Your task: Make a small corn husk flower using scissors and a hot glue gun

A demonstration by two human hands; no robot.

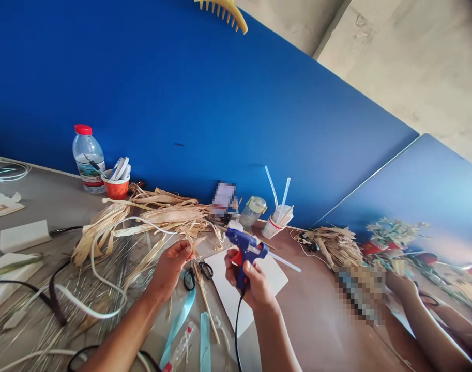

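Note:
My right hand [250, 281] is closed round the grip of a blue glue gun [244, 246] with a red trigger; a clear glue stick [285, 262] sticks out of its back. Its black cord [236, 330] runs down toward me. My left hand [172, 267] pinches the end of a dry straw strip [202, 289] just left of the gun. Under both hands lie black-handled scissors [197, 272] and a white sheet [255, 289].
A heap of dried leaves [150, 214] covers the table's left. A water bottle [87, 160], an orange cup [116, 187], a jar [253, 209] and a cup of glue sticks [276, 219] line the blue wall. Another person's arm [422, 315] rests at the right.

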